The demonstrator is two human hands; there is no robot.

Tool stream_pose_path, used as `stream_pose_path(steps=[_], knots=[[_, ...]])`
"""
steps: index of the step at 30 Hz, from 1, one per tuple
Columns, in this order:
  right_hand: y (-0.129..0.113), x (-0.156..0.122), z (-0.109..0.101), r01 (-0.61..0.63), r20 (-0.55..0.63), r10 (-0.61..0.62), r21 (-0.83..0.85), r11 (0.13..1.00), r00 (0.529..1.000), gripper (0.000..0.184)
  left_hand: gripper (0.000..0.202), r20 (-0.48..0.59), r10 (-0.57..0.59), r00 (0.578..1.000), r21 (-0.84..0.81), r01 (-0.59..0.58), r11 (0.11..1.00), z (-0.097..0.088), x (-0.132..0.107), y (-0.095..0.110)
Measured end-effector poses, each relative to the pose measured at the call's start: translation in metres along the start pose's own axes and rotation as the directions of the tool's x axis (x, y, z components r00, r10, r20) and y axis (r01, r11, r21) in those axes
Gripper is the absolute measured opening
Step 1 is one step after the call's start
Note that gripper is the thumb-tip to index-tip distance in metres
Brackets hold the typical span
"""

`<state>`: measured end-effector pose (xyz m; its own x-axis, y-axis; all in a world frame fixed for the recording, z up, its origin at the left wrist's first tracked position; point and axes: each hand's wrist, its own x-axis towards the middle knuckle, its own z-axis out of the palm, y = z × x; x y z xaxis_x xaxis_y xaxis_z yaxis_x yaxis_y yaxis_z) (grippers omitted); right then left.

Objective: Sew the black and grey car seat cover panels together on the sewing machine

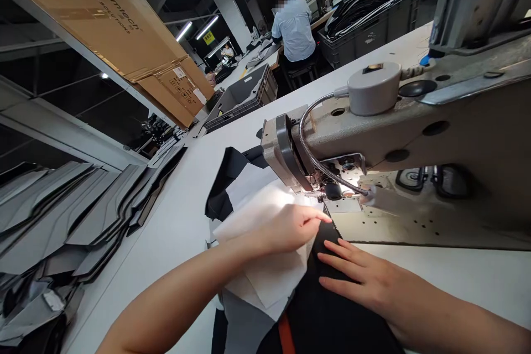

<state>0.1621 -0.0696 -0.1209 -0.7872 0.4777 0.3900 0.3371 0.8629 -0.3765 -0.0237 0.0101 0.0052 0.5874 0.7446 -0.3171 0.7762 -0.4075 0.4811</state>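
Observation:
A lamp lights the needle area of the sewing machine (323, 177), where layered fabric lies. My left hand (296, 227) is on the white-backed fabric (261, 204), fingers curled in at its edge and index finger stretched toward the presser foot. What lies under those curled fingers is partly hidden. My right hand (360, 271) lies flat with fingers spread on the black fabric (336, 310), just right of the left hand. An orange-red strip (286, 334) crosses the black fabric near the bottom. Grey fabric (246, 323) hangs below the white layer.
Stacks of grey cut panels (95, 204) line the left side. A large cardboard box (120, 27) rises at upper left. Behind the white table (166, 249) stand a grey crate (249, 94) and a bin of dark pieces (369, 22). A person (293, 27) sits at the back.

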Motion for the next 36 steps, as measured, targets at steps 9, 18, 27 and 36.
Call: stream_pose_path(steps=[9, 18, 27, 36], knots=[[0.010, -0.002, 0.001, -0.162, -0.222, 0.286, 0.451, 0.878, 0.932, 0.038, 0.018, -0.355, -0.185, 0.916, 0.314, 0.303, 0.900, -0.069, -0.013, -0.112], [0.000, 0.045, -0.009, -0.032, -0.240, 0.007, -0.100, 0.994, 0.971, 0.040, 0.020, -0.367, -0.257, 0.894, 0.108, 0.315, 0.943, -0.037, -0.015, -0.135], [-0.017, 0.114, 0.016, 0.077, -0.117, -0.078, -0.019, 0.997, 0.990, 0.033, 0.036, -0.189, -0.230, 0.955, 0.227, 0.270, 0.936, -0.080, -0.085, -0.088], [-0.033, 0.121, 0.060, 0.008, -0.084, -0.012, -0.053, 0.999, 0.996, 0.045, 0.026, 0.047, 0.090, 0.995, 0.619, -0.100, 0.779, -0.037, -0.054, 0.044]])
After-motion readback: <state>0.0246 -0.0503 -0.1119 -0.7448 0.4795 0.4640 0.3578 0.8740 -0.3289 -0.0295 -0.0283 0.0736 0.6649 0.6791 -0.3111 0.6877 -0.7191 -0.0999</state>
